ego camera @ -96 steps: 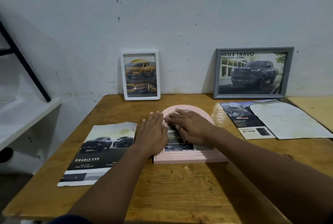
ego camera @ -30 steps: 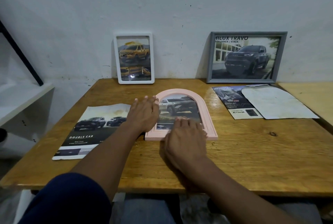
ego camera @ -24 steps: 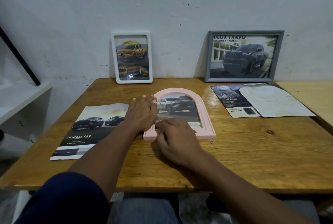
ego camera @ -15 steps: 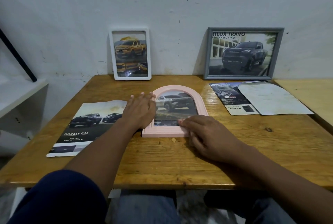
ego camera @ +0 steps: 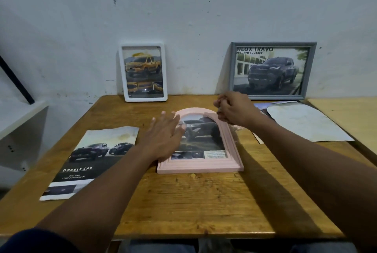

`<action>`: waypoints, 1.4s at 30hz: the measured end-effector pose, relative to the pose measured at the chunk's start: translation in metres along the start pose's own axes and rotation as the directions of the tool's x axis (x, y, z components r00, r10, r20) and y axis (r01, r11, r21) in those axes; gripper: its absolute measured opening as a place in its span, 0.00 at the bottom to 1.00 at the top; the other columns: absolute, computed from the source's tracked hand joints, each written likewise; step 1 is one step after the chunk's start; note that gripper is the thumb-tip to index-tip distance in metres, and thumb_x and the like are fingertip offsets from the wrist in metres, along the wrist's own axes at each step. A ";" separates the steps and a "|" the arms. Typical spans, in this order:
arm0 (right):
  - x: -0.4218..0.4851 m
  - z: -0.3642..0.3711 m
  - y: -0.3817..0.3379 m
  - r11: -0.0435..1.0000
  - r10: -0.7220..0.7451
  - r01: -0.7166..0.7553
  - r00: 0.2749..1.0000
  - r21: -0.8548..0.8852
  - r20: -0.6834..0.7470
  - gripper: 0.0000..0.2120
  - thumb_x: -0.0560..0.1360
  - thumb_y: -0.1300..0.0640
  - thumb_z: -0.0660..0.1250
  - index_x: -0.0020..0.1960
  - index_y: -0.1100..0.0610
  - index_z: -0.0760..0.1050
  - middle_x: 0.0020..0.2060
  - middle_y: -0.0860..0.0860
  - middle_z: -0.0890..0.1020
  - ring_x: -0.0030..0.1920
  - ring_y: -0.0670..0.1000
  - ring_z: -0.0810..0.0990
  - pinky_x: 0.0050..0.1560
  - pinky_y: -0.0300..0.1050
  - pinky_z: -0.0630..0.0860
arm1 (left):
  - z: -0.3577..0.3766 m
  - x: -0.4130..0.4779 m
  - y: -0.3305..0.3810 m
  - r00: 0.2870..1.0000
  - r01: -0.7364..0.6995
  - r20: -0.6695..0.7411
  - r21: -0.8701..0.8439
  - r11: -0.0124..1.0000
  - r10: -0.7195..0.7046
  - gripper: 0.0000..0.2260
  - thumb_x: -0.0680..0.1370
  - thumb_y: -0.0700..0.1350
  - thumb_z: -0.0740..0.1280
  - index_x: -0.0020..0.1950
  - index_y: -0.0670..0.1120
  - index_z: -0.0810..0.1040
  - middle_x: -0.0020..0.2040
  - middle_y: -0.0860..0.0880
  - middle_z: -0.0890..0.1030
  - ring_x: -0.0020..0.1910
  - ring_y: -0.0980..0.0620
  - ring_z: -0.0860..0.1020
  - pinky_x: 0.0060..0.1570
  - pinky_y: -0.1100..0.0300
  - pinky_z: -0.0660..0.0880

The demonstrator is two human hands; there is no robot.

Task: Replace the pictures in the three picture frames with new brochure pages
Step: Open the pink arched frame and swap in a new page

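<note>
right hand (ego camera: 234,110) now curled at pink frame (ego camera: 230,140) top; left hand (ego camera: 165,136) flat on truck picture (ego camera: 202,132) inside

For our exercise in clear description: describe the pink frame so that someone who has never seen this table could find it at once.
Look at the wooden table against the white wall. Behind, a white frame and a grey frame stand leaning on that wall; the pink frame lies flat in the middle, partly under the left hand. It alone has an arched top.
</note>
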State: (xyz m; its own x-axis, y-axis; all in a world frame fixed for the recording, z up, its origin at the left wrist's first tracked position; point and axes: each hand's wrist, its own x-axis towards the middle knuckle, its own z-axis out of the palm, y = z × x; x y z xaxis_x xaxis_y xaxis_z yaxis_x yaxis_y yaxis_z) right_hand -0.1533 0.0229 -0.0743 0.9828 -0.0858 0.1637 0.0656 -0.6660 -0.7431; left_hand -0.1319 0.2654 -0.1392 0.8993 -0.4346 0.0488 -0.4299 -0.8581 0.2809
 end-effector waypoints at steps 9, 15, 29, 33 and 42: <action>-0.023 0.031 0.059 0.873 -0.021 0.135 0.971 -0.469 0.240 0.29 0.85 0.47 0.47 0.81 0.55 0.46 0.81 0.54 0.48 0.80 0.52 0.44 0.78 0.48 0.44 | 0.011 -0.005 0.006 0.997 0.048 0.067 -0.079 0.996 -0.043 0.33 0.81 0.65 0.39 0.83 0.49 0.44 0.83 0.53 0.41 0.80 0.55 0.37 0.78 0.52 0.38; -0.126 0.030 0.039 0.856 -0.037 0.144 0.975 -0.497 0.219 0.30 0.83 0.42 0.41 0.82 0.53 0.43 0.81 0.49 0.46 0.80 0.48 0.42 0.77 0.46 0.42 | 0.012 -0.006 0.007 0.997 0.064 0.043 -0.119 0.991 -0.059 0.33 0.82 0.65 0.39 0.83 0.49 0.46 0.83 0.53 0.44 0.80 0.55 0.39 0.78 0.52 0.38; -0.138 0.083 -0.039 0.982 -0.162 0.181 0.952 -0.052 0.259 0.23 0.85 0.48 0.48 0.79 0.49 0.56 0.77 0.51 0.63 0.76 0.51 0.61 0.75 0.55 0.61 | -0.012 -0.018 0.025 0.983 0.171 0.129 -0.358 0.918 -0.133 0.26 0.86 0.57 0.40 0.83 0.49 0.48 0.83 0.52 0.45 0.81 0.53 0.42 0.76 0.54 0.39; -0.110 0.045 -0.028 0.990 -0.123 0.129 0.986 0.050 -0.114 0.20 0.85 0.56 0.51 0.74 0.55 0.67 0.65 0.52 0.75 0.55 0.41 0.73 0.55 0.34 0.71 | -0.024 -0.028 0.033 0.991 0.134 0.041 -0.459 0.878 -0.130 0.30 0.84 0.63 0.44 0.83 0.51 0.50 0.83 0.52 0.47 0.81 0.52 0.42 0.76 0.51 0.40; -0.068 0.051 0.037 0.933 -0.013 0.058 0.992 -0.356 0.126 0.26 0.85 0.48 0.47 0.80 0.58 0.54 0.79 0.57 0.57 0.80 0.55 0.50 0.78 0.56 0.51 | 0.012 -0.091 0.063 0.968 -0.251 0.008 0.060 0.966 0.251 0.36 0.79 0.70 0.55 0.83 0.56 0.51 0.83 0.54 0.50 0.81 0.53 0.48 0.75 0.56 0.46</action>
State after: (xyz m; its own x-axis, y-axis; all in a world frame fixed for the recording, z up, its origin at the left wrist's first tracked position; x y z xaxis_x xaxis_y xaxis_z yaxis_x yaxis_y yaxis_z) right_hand -0.2087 0.0422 -0.1464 0.9958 0.0176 0.0903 0.0568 -0.8898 -0.4529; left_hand -0.2420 0.2477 -0.1379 0.7622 -0.6379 0.1103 -0.6456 -0.7365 0.2020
